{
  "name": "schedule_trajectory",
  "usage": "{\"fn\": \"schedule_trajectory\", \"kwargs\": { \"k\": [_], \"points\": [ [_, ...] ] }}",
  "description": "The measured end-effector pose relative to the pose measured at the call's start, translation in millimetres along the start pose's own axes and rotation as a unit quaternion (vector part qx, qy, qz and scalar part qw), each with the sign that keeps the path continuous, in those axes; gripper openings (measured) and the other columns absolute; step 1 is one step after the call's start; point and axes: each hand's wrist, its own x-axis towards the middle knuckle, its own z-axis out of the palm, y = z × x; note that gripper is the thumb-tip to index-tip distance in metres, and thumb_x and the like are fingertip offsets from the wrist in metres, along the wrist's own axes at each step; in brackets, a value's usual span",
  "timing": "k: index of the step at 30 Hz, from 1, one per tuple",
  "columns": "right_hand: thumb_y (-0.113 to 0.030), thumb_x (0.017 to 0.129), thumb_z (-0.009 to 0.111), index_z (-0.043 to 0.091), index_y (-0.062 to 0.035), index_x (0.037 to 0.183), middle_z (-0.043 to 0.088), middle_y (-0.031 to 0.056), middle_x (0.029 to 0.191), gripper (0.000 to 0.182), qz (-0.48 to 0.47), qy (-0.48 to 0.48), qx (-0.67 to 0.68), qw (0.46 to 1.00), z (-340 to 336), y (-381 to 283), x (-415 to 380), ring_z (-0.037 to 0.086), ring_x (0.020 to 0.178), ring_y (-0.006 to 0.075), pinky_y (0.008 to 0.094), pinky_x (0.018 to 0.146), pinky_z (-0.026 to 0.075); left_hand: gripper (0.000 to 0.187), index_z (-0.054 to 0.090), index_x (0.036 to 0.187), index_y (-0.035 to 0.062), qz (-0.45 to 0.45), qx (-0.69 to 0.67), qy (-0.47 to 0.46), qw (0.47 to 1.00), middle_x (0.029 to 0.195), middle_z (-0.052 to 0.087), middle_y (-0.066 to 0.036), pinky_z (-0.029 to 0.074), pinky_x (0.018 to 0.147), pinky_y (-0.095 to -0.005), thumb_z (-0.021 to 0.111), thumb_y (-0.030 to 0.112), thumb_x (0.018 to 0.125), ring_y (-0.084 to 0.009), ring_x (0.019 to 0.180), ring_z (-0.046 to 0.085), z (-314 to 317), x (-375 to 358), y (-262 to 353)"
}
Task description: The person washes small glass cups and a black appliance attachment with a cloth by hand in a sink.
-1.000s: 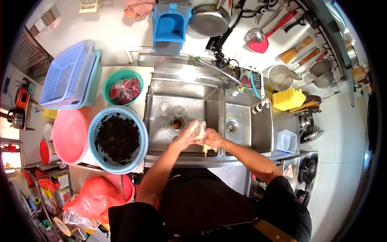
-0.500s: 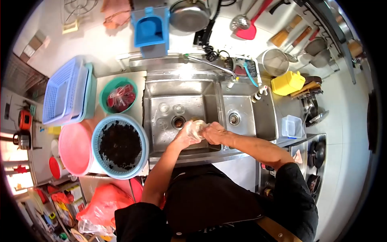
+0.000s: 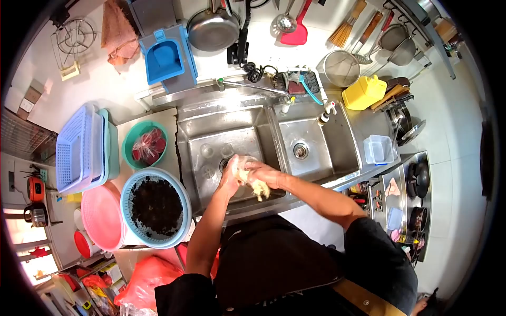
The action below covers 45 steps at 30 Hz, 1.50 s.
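Observation:
Over the front of the left sink basin point(image 3: 255, 124), my left hand point(image 3: 231, 173) and my right hand point(image 3: 263, 174) are pressed together around a soft-looking pale yellow clump point(image 3: 259, 189). Its ragged, finger-like end sticks out below my right hand. What exactly it is, I cannot make out. The fingers of both hands are curled and closed on it. Behind the hands, the basin's drain is partly covered. Clear round shapes point(image 3: 207, 150) show on the basin floor.
Left of the sink stand a blue basin point(image 3: 182, 226) of dark, wet-looking stuff, a green bowl point(image 3: 126, 142) holding a bagged red item, and stacked baskets point(image 3: 74, 152). A faucet point(image 3: 253, 85) spans the back. On the right are a yellow jug point(image 3: 363, 93) and a clear container point(image 3: 378, 149).
The camera view has turned and shifted. My hands have come slightly left and changed their hold, and the yellow clump now pokes out below them.

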Motion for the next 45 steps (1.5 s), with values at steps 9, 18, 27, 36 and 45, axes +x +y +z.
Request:
{"fn": "schedule_trajectory", "kwargs": {
  "k": [9, 18, 27, 36, 45],
  "points": [
    [-0.010, 0.083, 0.053, 0.069, -0.0021, 0.101, 0.071, 0.0185, 0.093, 0.025, -0.075, -0.018, -0.765, 0.639, 19.1, -21.0, -0.4, 0.070, 0.088, 0.0291, 0.0376, 0.078, 0.054, 0.048, 0.065, 0.110, 0.0137, -0.011, -0.031, 0.017, 0.999, 0.100, 0.069, -0.002, 0.051, 0.058, -0.0315, 0.044, 0.054, 0.096, -0.0181, 0.084, 0.066, -14.3, 13.3, -14.0],
    [0.005, 0.070, 0.051, 0.063, -0.0011, 0.118, 0.067, 0.0085, 0.107, 0.050, -0.170, 0.078, -0.199, 0.962, -13.3, -2.6, 7.7, 0.062, 0.096, 0.0194, 0.0281, 0.085, 0.049, 0.056, 0.061, 0.119, 0.0124, -0.014, -0.110, -0.018, 0.994, 0.103, 0.069, -0.003, 0.046, 0.048, -0.0252, 0.039, 0.059, 0.096, -0.0174, 0.081, 0.067, -36.1, -5.3, 0.9],
    [0.001, 0.072, 0.056, 0.064, -0.0158, 0.125, 0.066, 0.0215, 0.115, 0.056, -0.193, 0.133, -0.517, 0.823, 7.3, -25.8, -28.4, 0.065, 0.105, 0.0335, 0.0375, 0.097, 0.050, 0.058, 0.058, 0.125, 0.0106, -0.022, -0.077, -0.034, 0.996, 0.116, 0.066, -0.004, 0.053, 0.087, -0.0370, 0.039, 0.058, 0.097, -0.0207, 0.105, 0.064, -33.9, -2.2, 8.2],
    [-0.005, 0.076, 0.054, 0.061, -0.0101, 0.129, 0.064, 0.0176, 0.117, 0.054, -0.120, 0.020, -0.357, 0.926, -6.7, -13.2, 5.1, 0.063, 0.098, 0.0211, 0.0334, 0.086, 0.049, 0.057, 0.059, 0.121, 0.0128, 0.047, -0.007, -0.034, 0.998, 0.107, 0.069, -0.003, 0.052, 0.061, -0.0297, 0.037, 0.060, 0.098, -0.0159, 0.088, 0.067, -12.1, -2.8, 20.4],
    [-0.005, 0.085, 0.060, 0.040, -0.0227, 0.147, 0.046, 0.0128, 0.146, 0.067, -0.293, 0.155, -0.501, 0.800, -20.6, -2.0, 21.5, 0.043, 0.135, 0.0290, 0.0380, 0.116, 0.031, 0.057, 0.050, 0.135, 0.0131, 0.028, 0.049, -0.010, 0.998, 0.125, 0.062, -0.008, 0.055, 0.078, -0.0402, 0.037, 0.056, 0.099, -0.0245, 0.108, 0.064, -13.2, 2.3, 13.7]
  ]
}}
